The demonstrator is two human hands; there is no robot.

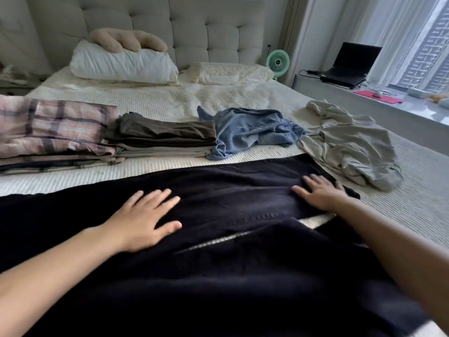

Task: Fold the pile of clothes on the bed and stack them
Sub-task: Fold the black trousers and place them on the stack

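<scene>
In the head view, a pair of black trousers (pixel 218 239) lay spread across the lower half of the frame, on the near part of the bed (pixel 170 100). Their long axis ran from the lower left toward the middle right, and a pale strip of bedding showed in the gap between the two legs. The left hand (pixel 148 217) rested flat on the fabric at centre left, fingers straight and spread, gripping nothing. The right hand (pixel 320 193) lay equally flat at centre right, close to the garment's far right edge, palm down and fingers extended, also holding nothing.

Both hands seemed to be smoothing the cloth before a fold. The right hand was the nearer to the trousers' right end, so a fold along the length would likely start there and travel leftward toward the left hand; that is a judgement only.

Behind the trousers, at middle left, stood a folded plaid garment (pixel 53 127) on a low stack, and just beside it a stack of folded dark and grey clothes (pixel 160 137). Still unfolded, a crumpled blue denim piece (pixel 250 130) lay at centre, and a rumpled grey-green garment (pixel 352 144) lay to its right, its lower edge close to the right hand.
</scene>
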